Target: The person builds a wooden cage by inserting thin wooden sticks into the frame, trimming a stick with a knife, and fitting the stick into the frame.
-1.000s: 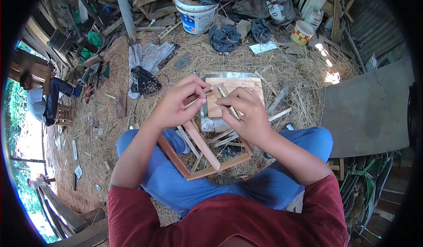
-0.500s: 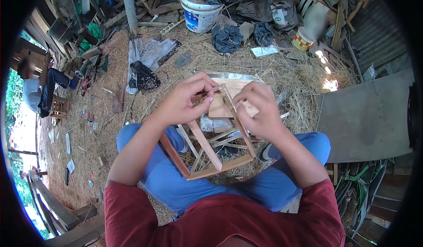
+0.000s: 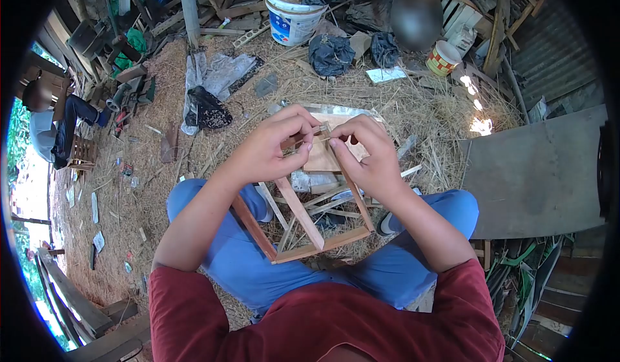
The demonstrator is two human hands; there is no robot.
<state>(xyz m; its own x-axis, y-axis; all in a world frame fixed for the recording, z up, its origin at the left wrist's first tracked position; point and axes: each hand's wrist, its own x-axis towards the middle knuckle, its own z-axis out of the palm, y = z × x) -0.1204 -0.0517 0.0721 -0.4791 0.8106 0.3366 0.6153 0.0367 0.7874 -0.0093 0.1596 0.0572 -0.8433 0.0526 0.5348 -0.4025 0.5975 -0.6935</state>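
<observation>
A wooden frame [image 3: 299, 213] of narrow slats with a middle bar rests between my bent legs. At its far end, the fingers of my left hand [image 3: 278, 144] are curled closed around the far bar. Across from it, my right hand [image 3: 367, 154] is closed in a pinch at the frame's far right corner. A thin pale strip shows between the fingertips of the two hands; its kind is too small to tell. Beyond and below the hands lies a flat wooden board [image 3: 321, 161], partly covered by them.
Loose wooden sticks [image 3: 284, 238] lie under the frame. Farther off stand a white bucket [image 3: 294, 23], black plastic bags [image 3: 331, 55] and a red-yellow pail [image 3: 443, 58]. A large grey panel [image 3: 529, 175] is at right. Another person [image 3: 48, 123] sits at far left.
My right hand has moved left and closed its fingertips at the frame's corner, near my left hand. My left hand and the frame have barely moved.
</observation>
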